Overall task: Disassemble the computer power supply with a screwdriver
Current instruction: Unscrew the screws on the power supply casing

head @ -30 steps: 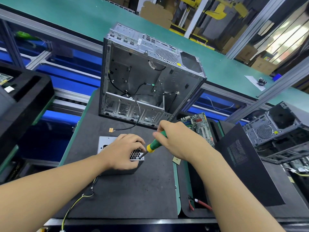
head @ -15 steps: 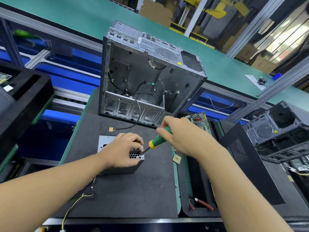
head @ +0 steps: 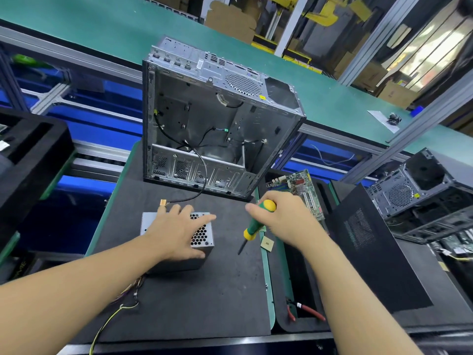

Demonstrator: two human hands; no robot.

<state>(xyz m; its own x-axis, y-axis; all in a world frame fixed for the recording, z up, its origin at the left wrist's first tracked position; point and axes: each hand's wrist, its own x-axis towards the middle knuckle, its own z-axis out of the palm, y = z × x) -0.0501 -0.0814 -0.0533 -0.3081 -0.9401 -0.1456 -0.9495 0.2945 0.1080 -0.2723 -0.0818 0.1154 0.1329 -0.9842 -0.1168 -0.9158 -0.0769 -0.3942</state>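
As the power supply (head: 201,235) lies: flat on the black mat of the table (head: 204,303), in front of the open computer case (head: 220,129), honeycomb grille up, its cable bundle (head: 128,295) trailing toward the near edge.
Left hand (head: 176,231): palm down on the top of the unit, fingers (head: 188,210) straight and spread, thumb along the near right edge.
Right hand (head: 286,221): fingers (head: 250,208) curled round the green and yellow handle of the screwdriver (head: 252,228).
Tip: pointing down and to the left above the mat, just beside the unit and not touching it.
Step in hand: judged to be seating the tip in a cover screw; a dark screw shows at the near right corner of the grille face.
Method: keep the flat hand pressing so the box cannot slide. Stand the shaft square to the screw head. Push down before turning, so the tip does not ride out.
Caution: keep the left thumb out of the tip's path, and keep the cables from under the box.
Right-hand tray: a mainboard (head: 302,190), and red-handled pliers (head: 307,311) nearer.
Markings: a yellow sticker (head: 261,97) and a white label (head: 199,64) on the case, both too small to read; no brand legible on the unit.
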